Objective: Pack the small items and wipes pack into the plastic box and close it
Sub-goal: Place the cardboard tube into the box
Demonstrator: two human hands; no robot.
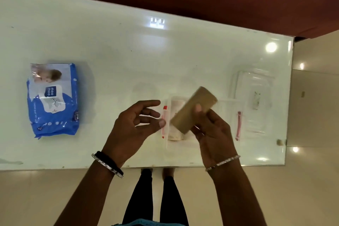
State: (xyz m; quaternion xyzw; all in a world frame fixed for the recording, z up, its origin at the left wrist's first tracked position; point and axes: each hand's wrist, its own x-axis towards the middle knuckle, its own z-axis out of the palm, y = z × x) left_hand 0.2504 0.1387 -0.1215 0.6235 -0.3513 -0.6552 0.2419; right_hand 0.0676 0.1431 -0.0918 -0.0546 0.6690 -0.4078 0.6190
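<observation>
A glossy white table [128,57] carries everything; the blue wipes pack [53,99] lies flat far to the left, well apart from the clear plastic box [198,134] near the front edge, whose lid [255,101] rests to the right. Above the box, the right hand [214,134] grips a tan rectangular block [192,110], tilted; the left hand [132,126] hovers beside it, fingers loosely spread, holding nothing.
</observation>
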